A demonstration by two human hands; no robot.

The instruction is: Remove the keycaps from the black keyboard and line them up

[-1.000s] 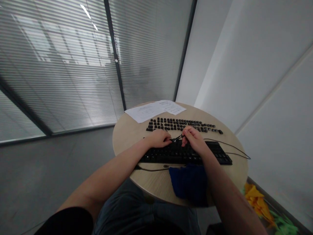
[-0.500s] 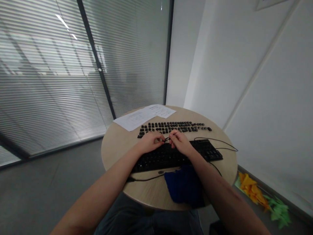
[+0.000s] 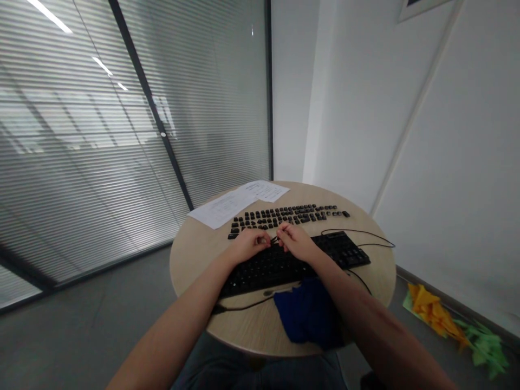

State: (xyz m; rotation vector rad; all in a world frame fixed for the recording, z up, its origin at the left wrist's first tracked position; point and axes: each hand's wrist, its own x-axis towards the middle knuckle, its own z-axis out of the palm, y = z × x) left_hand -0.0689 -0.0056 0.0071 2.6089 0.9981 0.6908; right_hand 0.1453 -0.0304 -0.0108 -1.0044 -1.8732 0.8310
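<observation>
A black keyboard [image 3: 268, 269] lies across the round wooden table, with my two hands close together over its far edge. My left hand [image 3: 251, 243] has its fingers pinched together near a thin dark item. Just to the right, my right hand [image 3: 296, 241] is closed in a pinch at the same small dark item, which looks like a thin cable or tool but is too small to name. Beyond the hands, several loose black keycaps [image 3: 304, 211] stand in rows. A blue cloth [image 3: 305, 314] rests under my right forearm at the near edge.
White printed sheets [image 3: 225, 208] lie at the table's far left. A black cable [image 3: 376, 236] loops at the right, and another [image 3: 247, 307] runs along the near side. Orange [image 3: 436, 314] and green crumpled material is on the floor at right.
The view has shifted a little, with the table slightly lower in it. My hands stay pinched above the keyboard, their fingertips slightly moved.
</observation>
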